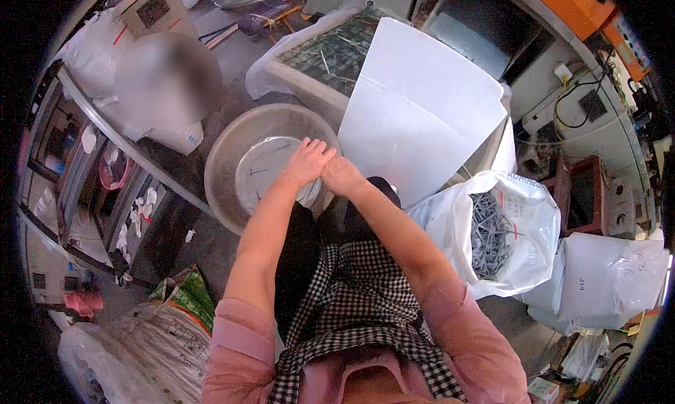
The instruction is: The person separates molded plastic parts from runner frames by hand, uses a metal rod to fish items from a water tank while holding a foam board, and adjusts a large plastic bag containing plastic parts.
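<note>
My left hand and my right hand meet over the near right rim of a round basin. The left fingers are curled, and the right hand is closed close beside them. Whatever is between the fingers, if anything, is hidden. Inside the basin lie a few thin, dark grey strips on its pale bottom. Right of my hands, a large white sheet or board leans over a crate.
An open white sack full of grey plastic-looking pieces stands at my right, near a packed white bag. A netted crate is ahead. A metal-framed rack runs along the left; printed sacks lie at lower left.
</note>
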### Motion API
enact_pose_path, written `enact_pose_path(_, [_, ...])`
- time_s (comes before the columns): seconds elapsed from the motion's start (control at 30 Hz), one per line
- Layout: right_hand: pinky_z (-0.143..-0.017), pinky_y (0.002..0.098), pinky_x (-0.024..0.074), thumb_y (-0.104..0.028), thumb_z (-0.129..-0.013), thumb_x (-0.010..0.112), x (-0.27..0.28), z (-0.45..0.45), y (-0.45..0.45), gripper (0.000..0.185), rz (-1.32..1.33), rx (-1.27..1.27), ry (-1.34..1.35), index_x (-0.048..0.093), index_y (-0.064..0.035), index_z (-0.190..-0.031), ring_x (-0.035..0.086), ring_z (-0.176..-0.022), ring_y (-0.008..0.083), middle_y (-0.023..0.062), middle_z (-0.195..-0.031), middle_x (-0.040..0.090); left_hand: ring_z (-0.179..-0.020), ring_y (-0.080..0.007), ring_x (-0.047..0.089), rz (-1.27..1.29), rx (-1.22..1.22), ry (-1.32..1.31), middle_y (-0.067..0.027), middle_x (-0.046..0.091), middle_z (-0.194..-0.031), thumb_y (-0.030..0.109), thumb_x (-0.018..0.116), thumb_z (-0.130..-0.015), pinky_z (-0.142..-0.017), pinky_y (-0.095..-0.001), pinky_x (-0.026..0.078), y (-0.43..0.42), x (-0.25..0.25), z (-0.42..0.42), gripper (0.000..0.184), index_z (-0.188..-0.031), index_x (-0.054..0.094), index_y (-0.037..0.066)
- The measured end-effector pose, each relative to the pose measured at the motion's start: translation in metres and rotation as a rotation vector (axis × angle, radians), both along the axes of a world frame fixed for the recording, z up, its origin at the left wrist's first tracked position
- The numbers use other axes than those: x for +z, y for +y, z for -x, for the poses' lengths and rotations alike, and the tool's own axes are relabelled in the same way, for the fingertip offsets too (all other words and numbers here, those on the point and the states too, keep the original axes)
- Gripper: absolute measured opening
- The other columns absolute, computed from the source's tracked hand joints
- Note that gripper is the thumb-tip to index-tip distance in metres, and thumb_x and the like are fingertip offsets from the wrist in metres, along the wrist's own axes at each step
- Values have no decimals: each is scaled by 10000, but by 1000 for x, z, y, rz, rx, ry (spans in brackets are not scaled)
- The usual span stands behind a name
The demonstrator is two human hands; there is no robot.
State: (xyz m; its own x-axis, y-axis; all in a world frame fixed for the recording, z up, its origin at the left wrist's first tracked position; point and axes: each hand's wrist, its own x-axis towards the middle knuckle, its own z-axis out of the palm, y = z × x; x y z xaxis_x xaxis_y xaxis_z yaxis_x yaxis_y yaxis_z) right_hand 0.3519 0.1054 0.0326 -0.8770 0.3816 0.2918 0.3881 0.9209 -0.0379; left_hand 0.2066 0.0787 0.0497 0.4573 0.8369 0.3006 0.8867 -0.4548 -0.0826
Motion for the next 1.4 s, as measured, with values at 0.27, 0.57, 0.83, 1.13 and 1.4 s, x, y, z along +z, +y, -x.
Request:
enact_pose_path(0.27, [-707,382,495,-86,-728,517,22,-3,-6,155,129,-14,-35,648,-26,-786,616,-785,282,154,-807,639,-1054,-276,489,78,26,-51,-129,544,-1017,166,478,-808,-941,-450,329,3,-8,-2,277,-1072,539,106])
enact_pose_path(0.57, [-769,388,489,-81,-708,535,37,-6,-11,165,246,-41,-76,637,5,-806,596,-871,301,168,-881,630,-990,-346,506,185,37,-31,-152,531,-975,147,521,-780,-905,-460,370,0,3,-2,310,-1083,512,83])
enact_pose_path(0.83, [-772,400,476,-97,-704,516,-20,8,6,192,223,-39,-114,634,4,-818,587,-873,315,175,-884,624,-1006,-337,500,236,29,-3,-153,536,-981,137,487,-799,-912,-479,360,-5,11,-3,237,-1028,507,77])
enact_pose_path(1.13, [-788,392,470,-118,-704,523,-15,9,0,180,210,-12,104,635,-1,-783,586,-867,316,170,-876,627,-891,-273,526,-28,-9,17,-103,532,-831,140,467,-802,-813,-414,374,-6,2,-2,99,-879,508,94])
enact_pose_path(1.4, [-793,385,463,-113,-693,527,-22,9,3,179,140,10,32,636,9,-766,592,-853,303,168,-866,636,-893,-265,521,-66,-9,-7,-97,535,-839,138,470,-798,-805,-407,372,-4,0,-4,81,-850,516,96])
